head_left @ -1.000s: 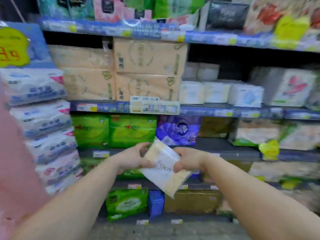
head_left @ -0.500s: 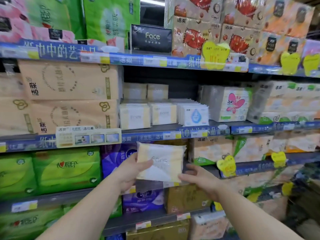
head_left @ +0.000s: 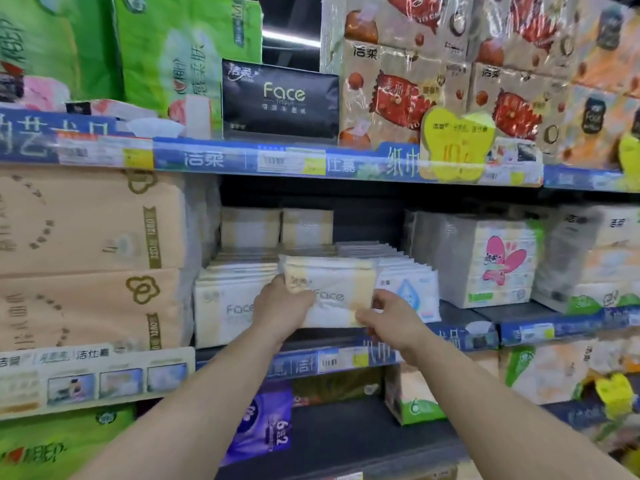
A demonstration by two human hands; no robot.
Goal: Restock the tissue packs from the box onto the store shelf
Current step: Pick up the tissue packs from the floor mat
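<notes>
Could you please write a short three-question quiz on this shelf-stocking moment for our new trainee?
1. True or false: both hands hold the cream Face pack.
2. Which pack lies directly to the left of the held pack? A) matching Face pack B) black Face pack
3. What printed word shows between the left hand and the right hand?

Key: 1 true; 2 A; 3 Face.
</notes>
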